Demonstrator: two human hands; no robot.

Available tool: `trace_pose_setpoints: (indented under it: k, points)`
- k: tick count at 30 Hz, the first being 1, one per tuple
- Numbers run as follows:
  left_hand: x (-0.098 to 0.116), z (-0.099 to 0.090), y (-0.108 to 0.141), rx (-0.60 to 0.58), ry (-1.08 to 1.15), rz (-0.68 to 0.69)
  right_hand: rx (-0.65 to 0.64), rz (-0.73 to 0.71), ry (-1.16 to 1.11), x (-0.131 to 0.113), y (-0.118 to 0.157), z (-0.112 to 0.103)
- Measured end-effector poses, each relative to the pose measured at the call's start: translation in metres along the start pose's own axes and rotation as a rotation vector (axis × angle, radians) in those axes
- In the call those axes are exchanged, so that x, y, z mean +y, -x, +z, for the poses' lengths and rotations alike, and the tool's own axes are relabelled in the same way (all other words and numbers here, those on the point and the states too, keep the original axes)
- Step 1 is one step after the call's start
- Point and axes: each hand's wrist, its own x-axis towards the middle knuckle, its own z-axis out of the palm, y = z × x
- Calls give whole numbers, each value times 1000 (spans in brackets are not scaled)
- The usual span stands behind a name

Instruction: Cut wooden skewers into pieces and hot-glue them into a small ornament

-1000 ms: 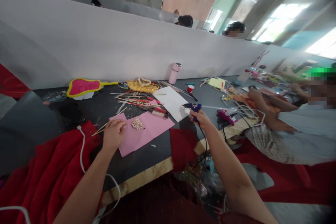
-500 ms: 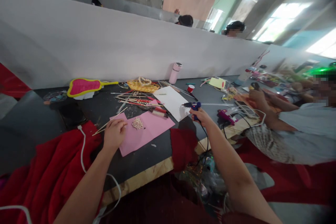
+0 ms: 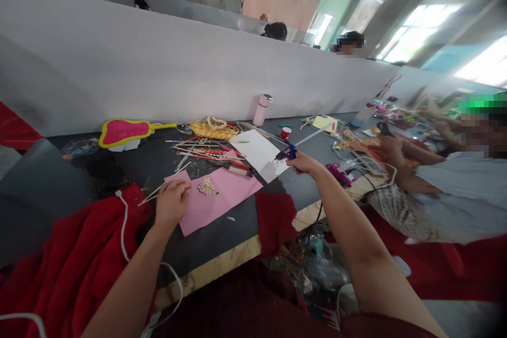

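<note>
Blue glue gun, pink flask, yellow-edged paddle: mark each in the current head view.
Blue glue gun (image 3: pixel 290 151): head view, on the body, between nozzle and fingers.
Pink flask (image 3: pixel 260 112): head view, on the side wall, below the lid.
Yellow-edged paddle (image 3: pixel 124 131): head view, on the pink panel.

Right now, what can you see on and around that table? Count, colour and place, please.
table: one, dark grey, centre
paper: one, pink, by left hand
small pieces: many, cream, on paper
sheet: one, white, beyond paper
sticks: many, mixed, behind paper
basket: one, yellow, near partition
paddle shape: one, pink-yellow, far left
bottle: one, pink, near partition
blue glue gun: one, blue, in right hand
other glue gun: one, magenta, right
large cloth: one, red, left
person: one, pale shirt, right
left hand: one, bare, at paper's left
right hand: one, bare, around blue glue gun
</note>
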Motion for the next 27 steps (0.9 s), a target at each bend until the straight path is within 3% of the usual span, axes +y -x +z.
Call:
trace_pose_setpoints:
  k: [12, 27]
  points:
    - [-2, 1, -1, 2, 19, 2, 22, 19, 22, 4, 7, -5]
    - [-2, -1, -1, 29, 63, -16, -3, -20, -299, 20, 14, -6]
